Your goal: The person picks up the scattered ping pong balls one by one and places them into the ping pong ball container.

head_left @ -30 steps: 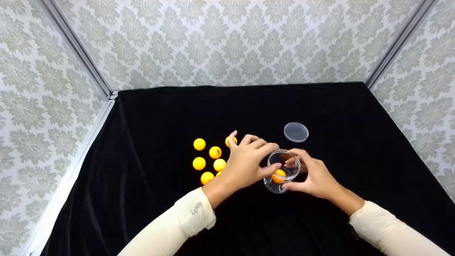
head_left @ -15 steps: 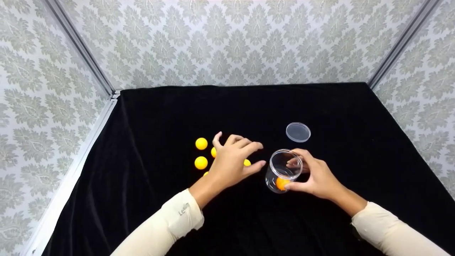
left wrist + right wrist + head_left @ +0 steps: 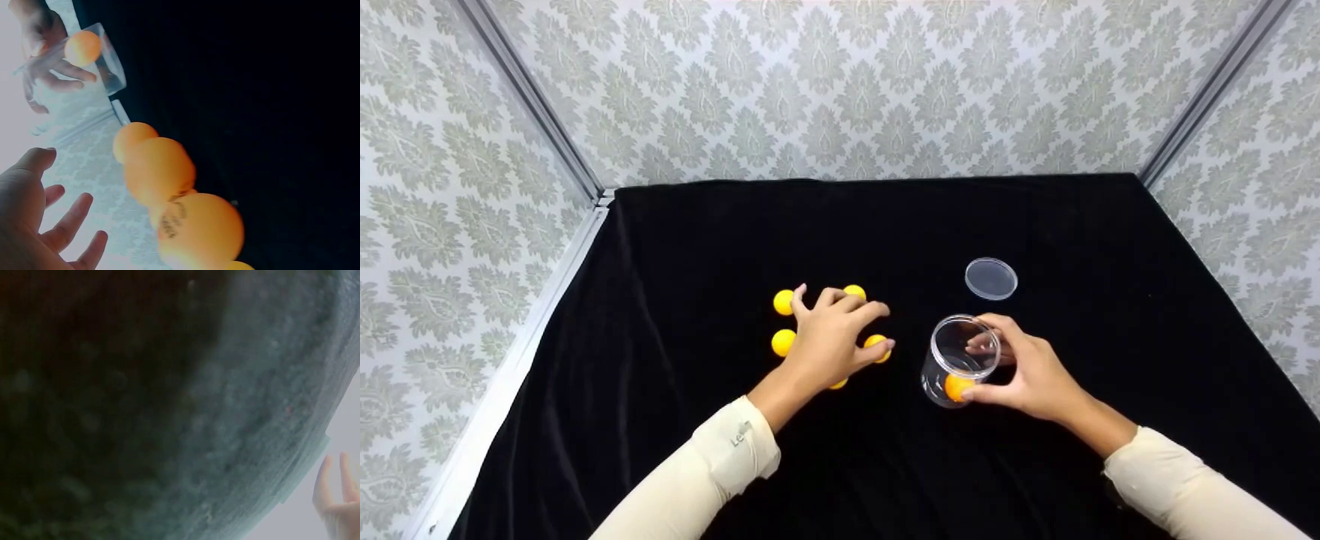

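My left hand (image 3: 826, 337) hovers palm down over several orange ping-pong balls (image 3: 784, 343), its fingers spread and loosely bent. One ball (image 3: 877, 349) shows just beside its thumb tip; the hand covers others in part. In the left wrist view, that hand's fingers (image 3: 70, 222) stand apart from the row of balls (image 3: 201, 232), with nothing between them. My right hand (image 3: 1027, 375) grips a clear plastic jar (image 3: 936, 367) from its right side, thumb in front. The jar is uncapped and slightly tilted, and a single orange ball (image 3: 958, 388) lies at its bottom.
A clear round lid (image 3: 991, 278) lies flat behind the jar. Black cloth (image 3: 720, 240) covers the table, with patterned wall panels (image 3: 825, 90) at the back and sides. Dark, blurred fabric (image 3: 169, 405) fills most of the right wrist view.
My left hand has drawn back from the jar's mouth and moved left over the loose balls. The ball inside has settled at the bottom. The right hand keeps its hold on the jar.
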The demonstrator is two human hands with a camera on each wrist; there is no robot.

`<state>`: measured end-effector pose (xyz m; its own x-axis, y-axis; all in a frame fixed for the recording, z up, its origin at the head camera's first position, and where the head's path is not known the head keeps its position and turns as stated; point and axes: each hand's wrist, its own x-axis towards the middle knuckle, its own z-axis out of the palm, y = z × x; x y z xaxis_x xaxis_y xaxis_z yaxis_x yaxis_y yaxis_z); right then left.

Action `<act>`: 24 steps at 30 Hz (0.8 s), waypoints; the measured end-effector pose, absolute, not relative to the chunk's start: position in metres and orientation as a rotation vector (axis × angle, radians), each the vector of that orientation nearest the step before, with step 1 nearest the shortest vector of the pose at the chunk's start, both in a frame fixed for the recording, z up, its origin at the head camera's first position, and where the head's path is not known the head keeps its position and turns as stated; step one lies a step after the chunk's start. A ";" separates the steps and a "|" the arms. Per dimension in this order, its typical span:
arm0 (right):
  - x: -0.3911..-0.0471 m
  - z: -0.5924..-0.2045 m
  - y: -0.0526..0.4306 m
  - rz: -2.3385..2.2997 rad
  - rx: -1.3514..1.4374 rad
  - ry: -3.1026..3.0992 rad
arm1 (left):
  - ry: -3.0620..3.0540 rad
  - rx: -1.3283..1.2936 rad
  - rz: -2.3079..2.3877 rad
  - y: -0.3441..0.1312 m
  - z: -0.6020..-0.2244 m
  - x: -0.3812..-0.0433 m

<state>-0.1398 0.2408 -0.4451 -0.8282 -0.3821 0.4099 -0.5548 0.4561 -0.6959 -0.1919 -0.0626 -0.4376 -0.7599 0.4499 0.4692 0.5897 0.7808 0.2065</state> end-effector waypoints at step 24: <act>-0.140 -0.446 0.240 1.300 0.832 -2.507 | -2.714 -0.868 -0.400 -0.064 -0.460 -0.198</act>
